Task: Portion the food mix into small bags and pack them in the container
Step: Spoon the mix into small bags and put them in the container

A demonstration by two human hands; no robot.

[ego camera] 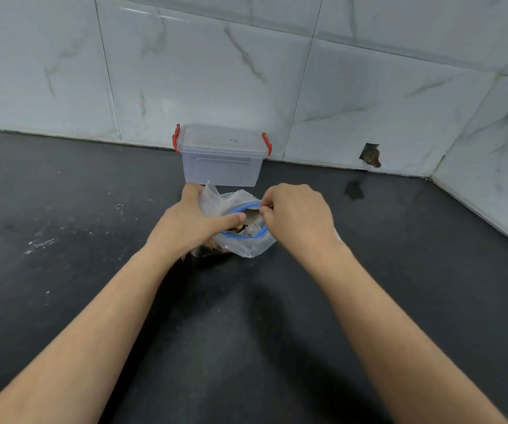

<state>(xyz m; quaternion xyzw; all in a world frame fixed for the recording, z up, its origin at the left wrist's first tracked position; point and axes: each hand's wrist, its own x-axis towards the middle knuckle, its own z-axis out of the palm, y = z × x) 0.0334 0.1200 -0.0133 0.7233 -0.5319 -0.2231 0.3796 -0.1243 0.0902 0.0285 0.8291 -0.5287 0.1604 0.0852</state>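
A clear zip bag with a blue seal strip stands on the dark counter, its mouth pulled open. Brown and yellow food mix shows inside. My left hand grips the bag's left side, thumb at the rim. My right hand pinches the blue rim at the right. Crumpled clear plastic sticks up behind my left hand. Just behind the bag stands a clear plastic container with red clips, lid on, against the wall.
The dark counter runs to a tiled wall at the back and right. A broken hole marks the wall at the right, and a dark stain lies on the counter below it. White specks dot the left side.
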